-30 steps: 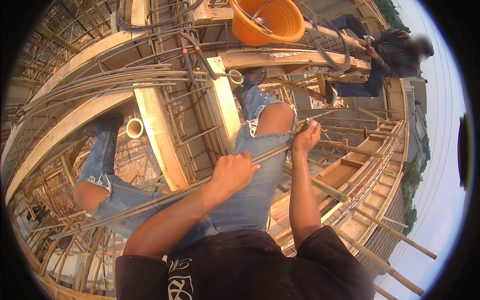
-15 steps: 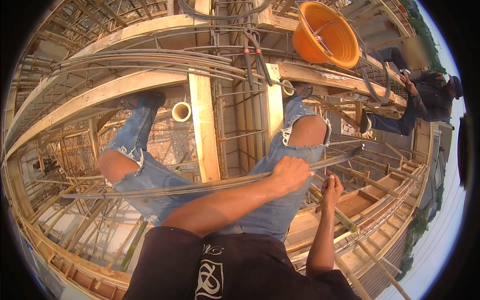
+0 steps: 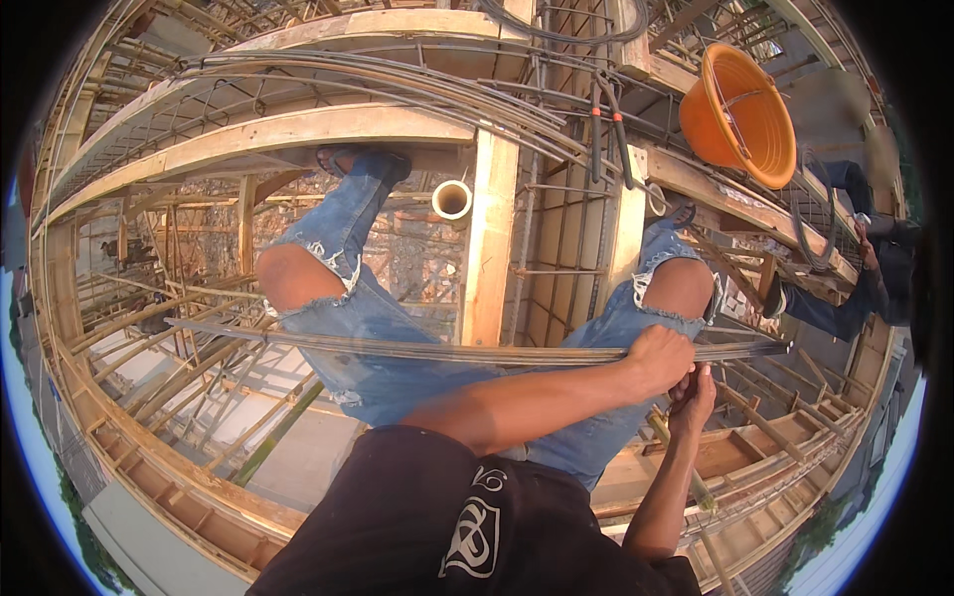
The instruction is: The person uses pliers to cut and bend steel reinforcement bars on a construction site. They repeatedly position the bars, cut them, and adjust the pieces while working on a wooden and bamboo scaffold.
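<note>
A bundle of thin steel rods point(image 3: 477, 352) lies nearly level across my thighs. My left hand point(image 3: 661, 360) is closed around it toward its right end. Just below that fist, my right hand point(image 3: 694, 399) has its fingers curled and pressed together, close against the left hand's underside. Whatever the right fingers pinch, if anything, is too small or hidden to make out. The rods' far tips point(image 3: 785, 348) stick out to the right past both hands.
Long-handled cutters point(image 3: 608, 134) rest on the rebar ahead, near more loose rods point(image 3: 397, 84). An orange bucket point(image 3: 711, 129) stands at the right beside a wire coil point(image 3: 810, 223). A pipe end point(image 3: 452, 200) shows between timbers point(image 3: 490, 238). Another person point(image 3: 860, 288) sits far right.
My right hand has come up against the left hand at the bundle. The rods now lie more level. The whole view has turned, shifting the surroundings to the right.
</note>
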{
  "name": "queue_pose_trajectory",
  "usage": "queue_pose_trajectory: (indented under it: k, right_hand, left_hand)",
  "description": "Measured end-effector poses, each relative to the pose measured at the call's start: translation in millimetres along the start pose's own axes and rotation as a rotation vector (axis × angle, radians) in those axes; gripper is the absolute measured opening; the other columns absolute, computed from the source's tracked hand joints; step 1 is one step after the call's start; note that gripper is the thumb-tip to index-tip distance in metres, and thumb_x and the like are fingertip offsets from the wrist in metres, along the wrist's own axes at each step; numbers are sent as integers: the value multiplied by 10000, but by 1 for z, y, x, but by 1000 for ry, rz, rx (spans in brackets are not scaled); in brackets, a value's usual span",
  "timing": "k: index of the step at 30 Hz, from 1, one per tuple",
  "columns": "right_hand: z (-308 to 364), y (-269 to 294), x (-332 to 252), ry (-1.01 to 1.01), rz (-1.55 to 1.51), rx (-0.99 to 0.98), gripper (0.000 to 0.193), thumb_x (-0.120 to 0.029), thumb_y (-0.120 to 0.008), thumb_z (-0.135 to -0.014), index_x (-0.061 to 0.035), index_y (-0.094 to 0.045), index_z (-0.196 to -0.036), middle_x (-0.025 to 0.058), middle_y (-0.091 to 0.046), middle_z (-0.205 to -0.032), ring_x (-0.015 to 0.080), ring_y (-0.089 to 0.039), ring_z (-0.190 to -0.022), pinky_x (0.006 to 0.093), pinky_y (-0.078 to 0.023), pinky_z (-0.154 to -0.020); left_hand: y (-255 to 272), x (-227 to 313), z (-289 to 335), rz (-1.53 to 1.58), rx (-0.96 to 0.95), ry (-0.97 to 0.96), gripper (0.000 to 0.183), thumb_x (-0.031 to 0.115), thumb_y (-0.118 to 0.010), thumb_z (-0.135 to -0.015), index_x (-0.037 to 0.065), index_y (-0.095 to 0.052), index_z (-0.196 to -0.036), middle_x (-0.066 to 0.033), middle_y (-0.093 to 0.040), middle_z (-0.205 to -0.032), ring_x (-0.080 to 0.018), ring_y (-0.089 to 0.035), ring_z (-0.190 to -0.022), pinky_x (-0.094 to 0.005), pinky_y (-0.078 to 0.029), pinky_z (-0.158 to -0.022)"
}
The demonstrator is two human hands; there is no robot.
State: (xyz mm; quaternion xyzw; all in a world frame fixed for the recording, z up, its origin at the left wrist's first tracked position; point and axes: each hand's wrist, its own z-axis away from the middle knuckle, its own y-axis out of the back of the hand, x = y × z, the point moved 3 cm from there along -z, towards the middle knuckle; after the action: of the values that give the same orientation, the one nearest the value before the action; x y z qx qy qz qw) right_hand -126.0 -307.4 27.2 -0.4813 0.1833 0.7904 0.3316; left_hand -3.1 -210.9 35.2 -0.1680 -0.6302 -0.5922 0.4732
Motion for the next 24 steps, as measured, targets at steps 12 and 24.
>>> queue_pose_trajectory:
  k: [12, 24]
  right_hand:
    - [-35, 9, -33, -9, -163, 95, 367, -412, -636, -910, -47, -599, -917, -42, -422, -607, 74, -380, -507, 227, -323, -472]
    - [10, 76, 38, -212, 53, 107, 344, -382, -528, -975, -62, -573, -1093, -11, -422, -625, 94, -381, -511, 233, -328, -470]
  left_hand:
    - [78, -42, 78, 223, -248, 323, 571, 443, -411, -976, -28, -672, -786, -264, -657, -822, -437, -636, -817, -514, -488, -761]
    - [66, -44, 84, 53, -224, 374, 522, 378, -365, -997, -22, -654, -825, -262, -638, -777, -443, -623, -778, -523, -483, -733]
